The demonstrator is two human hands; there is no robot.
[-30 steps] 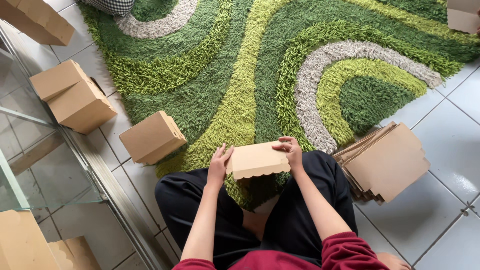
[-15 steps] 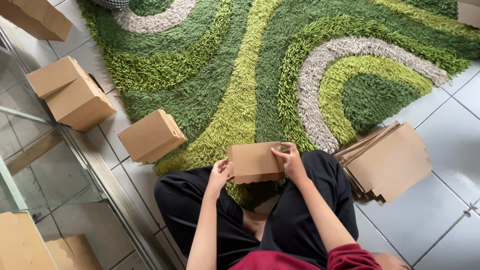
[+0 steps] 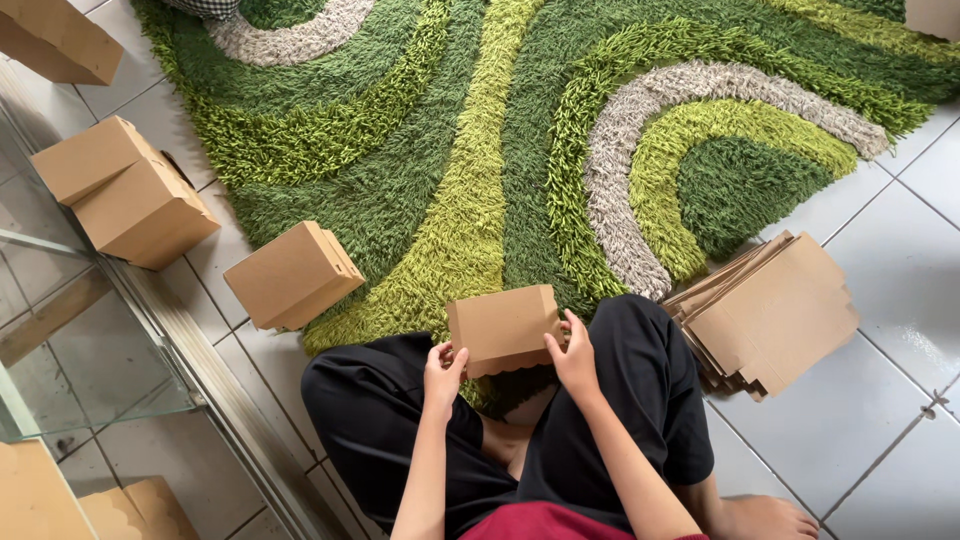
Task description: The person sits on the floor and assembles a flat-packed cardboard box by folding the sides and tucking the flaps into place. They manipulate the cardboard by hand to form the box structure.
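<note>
I sit cross-legged in black trousers on the floor, holding a small brown cardboard box [image 3: 505, 326] over my lap. My left hand [image 3: 442, 368] grips its lower left corner. My right hand [image 3: 574, 357] holds its right side, fingers on the edge. The box has a scalloped lower edge and looks partly folded.
A stack of flat cardboard blanks [image 3: 770, 312] lies on the tiles at my right. Folded boxes stand at my left: one close [image 3: 292, 275], two further [image 3: 125, 190], one at the top left [image 3: 55, 40]. A green shag rug [image 3: 480, 150] spreads ahead. A glass panel [image 3: 70, 360] runs along the left.
The box has turned in my hands, from showing a lighter top face to a flatter brown face. My hands have shifted slightly lower along its edges.
</note>
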